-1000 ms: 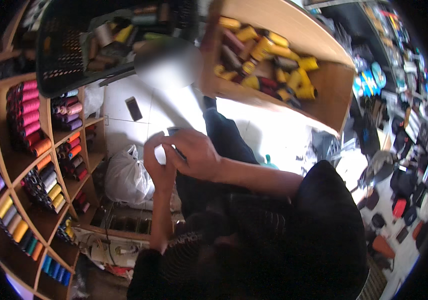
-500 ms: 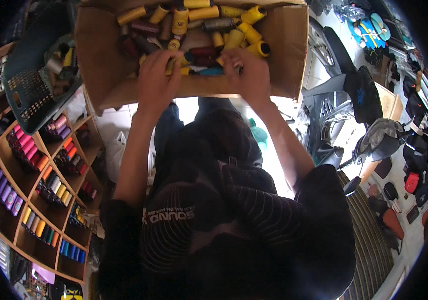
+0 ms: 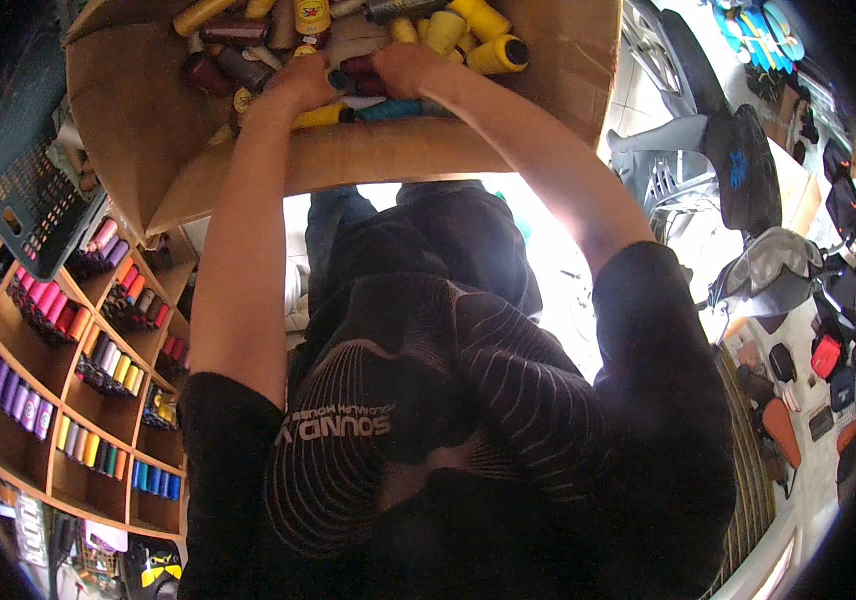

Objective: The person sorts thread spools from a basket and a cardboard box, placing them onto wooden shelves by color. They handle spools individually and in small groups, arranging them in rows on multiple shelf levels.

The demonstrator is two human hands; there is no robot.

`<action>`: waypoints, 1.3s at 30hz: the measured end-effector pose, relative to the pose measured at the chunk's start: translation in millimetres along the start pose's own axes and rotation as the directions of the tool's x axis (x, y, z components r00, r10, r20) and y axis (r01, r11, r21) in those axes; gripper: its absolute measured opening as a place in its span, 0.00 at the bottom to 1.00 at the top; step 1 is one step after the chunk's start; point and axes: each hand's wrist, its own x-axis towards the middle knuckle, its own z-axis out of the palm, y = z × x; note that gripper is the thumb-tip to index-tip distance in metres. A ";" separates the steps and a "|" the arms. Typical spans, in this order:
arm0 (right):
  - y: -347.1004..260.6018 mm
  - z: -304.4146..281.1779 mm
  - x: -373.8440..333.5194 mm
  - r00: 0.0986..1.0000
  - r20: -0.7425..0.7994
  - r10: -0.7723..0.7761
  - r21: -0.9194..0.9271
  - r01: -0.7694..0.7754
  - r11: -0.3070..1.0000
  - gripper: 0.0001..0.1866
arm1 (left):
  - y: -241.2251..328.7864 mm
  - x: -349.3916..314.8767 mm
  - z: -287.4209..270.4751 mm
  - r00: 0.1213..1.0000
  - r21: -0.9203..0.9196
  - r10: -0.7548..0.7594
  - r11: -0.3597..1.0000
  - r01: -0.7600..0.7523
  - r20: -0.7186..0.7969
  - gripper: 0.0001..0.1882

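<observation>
Both of my hands reach into a cardboard box (image 3: 418, 150) that holds many thread spools, mostly yellow with some dark red and brown. My left hand (image 3: 296, 84) is curled among the spools near the box's near wall, and a small dark-blue end shows by its fingertips. My right hand (image 3: 410, 70) is closed at the end of a dark red thread spool (image 3: 359, 68), its fingertips partly hidden. Just below the hands lie a yellow spool (image 3: 318, 116) and a teal spool (image 3: 388, 109). A large yellow spool (image 3: 498, 55) lies to the right.
On the left stands a wooden rack (image 3: 98, 420) with thread spools sorted by colour. A dark green perforated basket (image 3: 23, 205) sits above it, next to the box. To the right are a motorcycle (image 3: 748, 170) and several small items, including a red pouch (image 3: 825, 356), on the floor.
The box appears nearer and lower left in view. My hands have moved deeper among the spools and closer together; the right hand has shifted left to the dark red spool.
</observation>
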 end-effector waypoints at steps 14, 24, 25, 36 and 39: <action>-12.5 52.3 63.8 0.990 -0.135 0.042 -0.243 -0.074 0.967 0.44 | -116.4 -24.9 13.0 0.954 -0.078 -0.284 0.957 0.278 -0.091 0.28; -6.9 28.9 59.5 0.999 0.042 -0.017 -0.160 0.023 0.987 0.18 | -89.9 -4.5 15.8 0.988 -0.077 -0.145 0.987 0.142 -0.046 0.27; -7.2 29.3 54.4 0.999 0.044 -0.020 -0.174 0.027 0.984 0.18 | -76.1 -7.5 13.1 0.990 -0.043 -0.123 0.992 0.120 -0.073 0.25; 8.6 30.8 26.7 1.000 -0.029 -0.008 0.093 0.011 0.996 0.19 | -49.1 15.5 34.1 0.990 0.172 -0.133 0.975 0.139 -0.045 0.15; 8.7 14.4 1.3 0.994 -0.088 0.064 0.287 -0.037 0.957 0.23 | -44.1 9.6 28.1 0.986 0.226 -0.152 0.960 0.163 -0.069 0.15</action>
